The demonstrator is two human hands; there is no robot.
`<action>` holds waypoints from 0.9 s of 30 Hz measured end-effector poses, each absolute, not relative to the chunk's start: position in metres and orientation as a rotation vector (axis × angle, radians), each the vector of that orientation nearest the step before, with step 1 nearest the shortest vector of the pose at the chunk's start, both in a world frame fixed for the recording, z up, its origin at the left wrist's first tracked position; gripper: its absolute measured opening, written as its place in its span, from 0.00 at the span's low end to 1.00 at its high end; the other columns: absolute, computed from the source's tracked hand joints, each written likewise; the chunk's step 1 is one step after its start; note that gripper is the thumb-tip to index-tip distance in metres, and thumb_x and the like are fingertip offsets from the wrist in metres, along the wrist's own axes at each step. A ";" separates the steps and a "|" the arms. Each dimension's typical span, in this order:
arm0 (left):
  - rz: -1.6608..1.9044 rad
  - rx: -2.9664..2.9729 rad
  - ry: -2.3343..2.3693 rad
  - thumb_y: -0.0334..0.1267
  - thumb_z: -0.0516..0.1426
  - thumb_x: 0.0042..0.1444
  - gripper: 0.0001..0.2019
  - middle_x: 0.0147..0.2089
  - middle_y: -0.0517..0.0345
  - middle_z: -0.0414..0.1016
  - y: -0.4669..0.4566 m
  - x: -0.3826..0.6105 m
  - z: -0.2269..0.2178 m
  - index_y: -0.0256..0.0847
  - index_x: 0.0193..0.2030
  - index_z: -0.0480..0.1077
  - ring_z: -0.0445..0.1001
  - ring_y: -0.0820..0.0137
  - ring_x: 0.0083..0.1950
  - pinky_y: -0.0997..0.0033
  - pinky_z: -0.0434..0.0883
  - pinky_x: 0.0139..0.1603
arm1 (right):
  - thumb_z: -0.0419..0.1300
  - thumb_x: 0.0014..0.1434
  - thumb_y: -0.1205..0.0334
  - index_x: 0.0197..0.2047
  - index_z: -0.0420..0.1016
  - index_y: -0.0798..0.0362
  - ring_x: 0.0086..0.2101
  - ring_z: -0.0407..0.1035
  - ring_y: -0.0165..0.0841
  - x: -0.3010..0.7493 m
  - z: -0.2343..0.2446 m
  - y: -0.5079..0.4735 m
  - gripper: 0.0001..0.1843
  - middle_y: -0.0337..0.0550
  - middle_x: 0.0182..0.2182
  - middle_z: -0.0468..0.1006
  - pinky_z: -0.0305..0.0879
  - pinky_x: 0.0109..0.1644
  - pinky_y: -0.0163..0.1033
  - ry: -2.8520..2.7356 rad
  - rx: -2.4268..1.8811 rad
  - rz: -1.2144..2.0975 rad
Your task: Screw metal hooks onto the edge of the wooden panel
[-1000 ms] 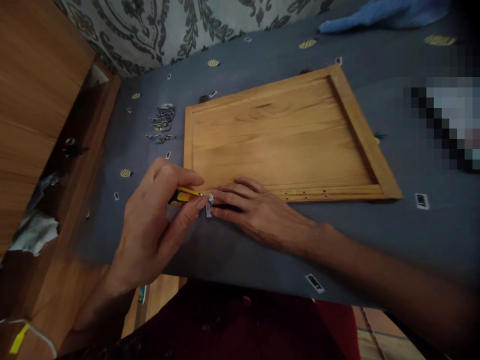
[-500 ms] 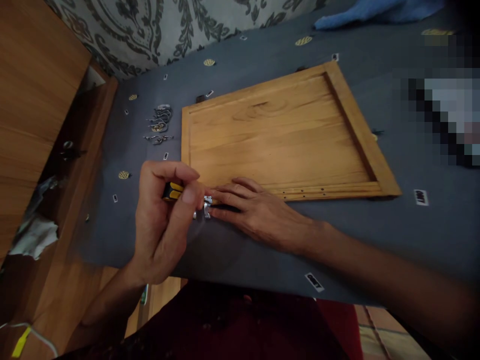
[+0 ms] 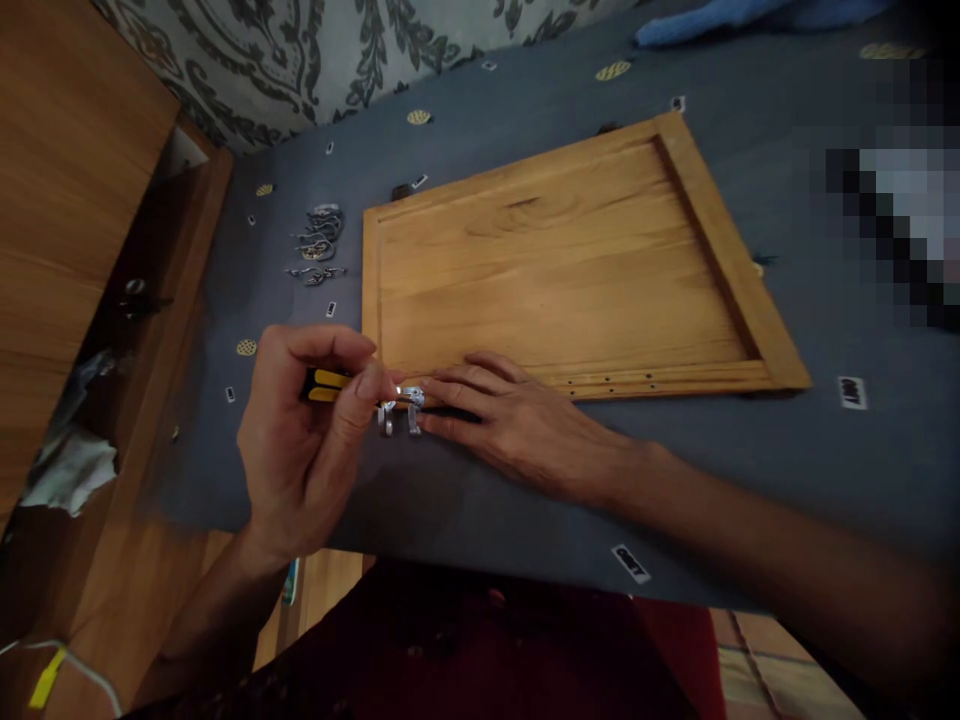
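My left hand [image 3: 300, 440] is closed around a screwdriver with a yellow and black handle [image 3: 328, 384]. The thin shaft points right, toward a silver metal hook [image 3: 413, 412] on the near edge of a framed wooden board [image 3: 559, 270]. Spread along that edge is my right hand [image 3: 525, 430], with its thumb and index fingertip against the hook and the other fingers resting on the board. A second silver hook [image 3: 385, 420] sits just left of the first, partly behind my left fingertips. Several small dark holes run along the near rail, right of my right hand.
Several metal hooks [image 3: 318, 245] lie in a group left of the board on the grey patterned cloth [image 3: 487, 520]. Blue fabric [image 3: 750, 20] is at the back right, near a pixelated area. Wooden furniture with an open shelf [image 3: 112, 360] stands at the left.
My left hand has drawn back a little to the left with the screwdriver, so both hooks show more clearly. My right hand has stayed in place.
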State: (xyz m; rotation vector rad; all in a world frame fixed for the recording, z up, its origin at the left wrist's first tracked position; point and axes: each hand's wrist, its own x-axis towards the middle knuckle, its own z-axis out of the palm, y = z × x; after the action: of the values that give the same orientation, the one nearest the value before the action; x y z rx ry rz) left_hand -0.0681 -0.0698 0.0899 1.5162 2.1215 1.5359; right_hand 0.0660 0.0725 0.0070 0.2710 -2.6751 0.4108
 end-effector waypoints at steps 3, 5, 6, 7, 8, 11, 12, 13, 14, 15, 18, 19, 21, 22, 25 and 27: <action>1.549 1.530 2.104 0.34 0.57 0.63 0.06 0.38 0.60 0.71 -0.071 -0.068 0.090 0.46 0.47 0.67 0.78 0.69 0.39 0.61 0.79 0.44 | 0.53 0.69 0.65 0.54 0.74 0.52 0.55 0.66 0.40 0.066 0.006 0.073 0.14 0.46 0.56 0.75 0.61 0.60 0.52 -2.662 0.280 0.410; 1.534 1.536 2.098 0.34 0.56 0.63 0.06 0.38 0.59 0.71 -0.071 -0.068 0.091 0.45 0.47 0.67 0.78 0.69 0.40 0.62 0.79 0.44 | 0.52 0.69 0.65 0.54 0.74 0.52 0.55 0.66 0.40 0.066 0.006 0.073 0.14 0.47 0.56 0.75 0.61 0.59 0.52 -2.657 0.283 0.409; 1.527 1.536 2.078 0.33 0.56 0.63 0.06 0.39 0.59 0.72 -0.072 -0.068 0.091 0.46 0.47 0.67 0.77 0.69 0.40 0.62 0.79 0.44 | 0.52 0.69 0.65 0.54 0.74 0.52 0.55 0.66 0.40 0.066 0.007 0.073 0.14 0.47 0.56 0.75 0.61 0.59 0.52 -2.657 0.282 0.409; 1.522 1.525 2.043 0.33 0.55 0.64 0.06 0.38 0.59 0.72 -0.071 -0.067 0.092 0.46 0.47 0.67 0.77 0.70 0.40 0.62 0.78 0.45 | 0.52 0.69 0.65 0.54 0.74 0.52 0.55 0.66 0.40 0.066 0.007 0.073 0.14 0.47 0.56 0.75 0.61 0.59 0.53 -2.659 0.281 0.410; 1.525 1.498 1.997 0.33 0.55 0.64 0.06 0.37 0.60 0.71 -0.071 -0.067 0.093 0.46 0.47 0.67 0.76 0.70 0.39 0.62 0.78 0.46 | 0.52 0.69 0.65 0.54 0.74 0.52 0.55 0.66 0.40 0.066 0.007 0.073 0.14 0.47 0.56 0.74 0.61 0.59 0.53 -2.662 0.281 0.412; 1.657 1.366 1.798 0.32 0.54 0.64 0.05 0.32 0.62 0.67 -0.066 -0.064 0.092 0.46 0.45 0.66 0.72 0.72 0.34 0.61 0.76 0.45 | 0.52 0.69 0.66 0.54 0.74 0.51 0.56 0.65 0.40 0.066 0.007 0.073 0.14 0.47 0.57 0.73 0.60 0.60 0.53 -2.676 0.276 0.417; 1.731 1.323 1.731 0.31 0.55 0.63 0.05 0.31 0.63 0.65 -0.063 -0.063 0.091 0.46 0.44 0.66 0.70 0.73 0.32 0.62 0.75 0.44 | 0.52 0.69 0.66 0.55 0.73 0.51 0.56 0.65 0.40 0.066 0.007 0.073 0.14 0.47 0.58 0.73 0.60 0.61 0.53 -2.681 0.275 0.418; 1.805 1.287 1.664 0.30 0.56 0.62 0.06 0.29 0.64 0.64 -0.060 -0.062 0.089 0.45 0.43 0.66 0.67 0.74 0.30 0.64 0.74 0.41 | 0.52 0.69 0.65 0.55 0.73 0.51 0.56 0.65 0.40 0.066 0.007 0.073 0.15 0.47 0.58 0.73 0.60 0.61 0.54 -2.683 0.274 0.419; 1.865 1.265 1.600 0.30 0.57 0.61 0.06 0.28 0.65 0.63 -0.057 -0.061 0.087 0.45 0.43 0.66 0.65 0.74 0.28 0.65 0.73 0.38 | 0.52 0.69 0.65 0.55 0.73 0.51 0.56 0.65 0.40 0.067 0.006 0.072 0.15 0.47 0.57 0.73 0.59 0.61 0.54 -2.683 0.273 0.420; 1.906 1.249 1.555 0.30 0.57 0.61 0.05 0.26 0.65 0.62 -0.054 -0.059 0.085 0.44 0.42 0.66 0.63 0.75 0.26 0.67 0.71 0.34 | 0.52 0.69 0.65 0.56 0.73 0.51 0.57 0.64 0.40 0.067 0.006 0.072 0.15 0.47 0.57 0.73 0.59 0.61 0.54 -2.683 0.274 0.423; 1.967 1.185 1.548 0.38 0.58 0.62 0.05 0.21 0.67 0.58 -0.046 -0.055 0.082 0.41 0.38 0.68 0.60 0.76 0.22 0.71 0.65 0.26 | 0.52 0.69 0.65 0.55 0.73 0.52 0.56 0.65 0.42 0.067 0.006 0.072 0.15 0.48 0.57 0.74 0.60 0.61 0.55 -2.679 0.277 0.432; 1.986 1.159 1.552 0.42 0.58 0.62 0.08 0.20 0.67 0.56 -0.043 -0.054 0.082 0.41 0.35 0.68 0.59 0.77 0.21 0.72 0.62 0.23 | 0.52 0.69 0.65 0.55 0.73 0.52 0.56 0.65 0.42 0.067 0.006 0.072 0.15 0.48 0.57 0.74 0.60 0.61 0.55 -2.681 0.277 0.434; 2.008 1.125 1.517 0.46 0.59 0.61 0.13 0.18 0.68 0.55 -0.039 -0.054 0.082 0.40 0.31 0.67 0.54 0.78 0.18 0.73 0.57 0.19 | 0.52 0.69 0.65 0.55 0.74 0.52 0.56 0.65 0.41 0.066 0.006 0.072 0.15 0.48 0.56 0.74 0.60 0.61 0.54 -2.682 0.272 0.437; 1.999 1.118 1.486 0.48 0.59 0.60 0.15 0.18 0.68 0.54 -0.038 -0.055 0.083 0.40 0.29 0.66 0.51 0.79 0.16 0.73 0.55 0.17 | 0.52 0.69 0.65 0.54 0.74 0.51 0.56 0.65 0.41 0.066 0.006 0.072 0.14 0.47 0.56 0.74 0.60 0.61 0.54 -2.679 0.270 0.437; 1.903 1.177 1.471 0.52 0.58 0.60 0.18 0.18 0.68 0.53 -0.037 -0.061 0.084 0.40 0.28 0.65 0.49 0.81 0.15 0.74 0.53 0.16 | 0.51 0.69 0.65 0.54 0.74 0.52 0.56 0.65 0.40 0.066 0.006 0.073 0.14 0.47 0.56 0.74 0.60 0.61 0.54 -2.665 0.275 0.431; 1.805 1.219 1.524 0.52 0.58 0.60 0.18 0.17 0.68 0.54 -0.038 -0.065 0.084 0.40 0.27 0.66 0.52 0.80 0.15 0.75 0.54 0.16 | 0.51 0.70 0.65 0.55 0.74 0.52 0.56 0.64 0.40 0.066 0.006 0.073 0.15 0.47 0.57 0.74 0.60 0.61 0.54 -2.669 0.278 0.430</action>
State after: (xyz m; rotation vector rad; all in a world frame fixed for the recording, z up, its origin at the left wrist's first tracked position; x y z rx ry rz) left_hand -0.0648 -0.0380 0.0839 1.2188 1.5243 1.8047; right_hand 0.0657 0.0728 0.0057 0.2784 -2.6692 0.4301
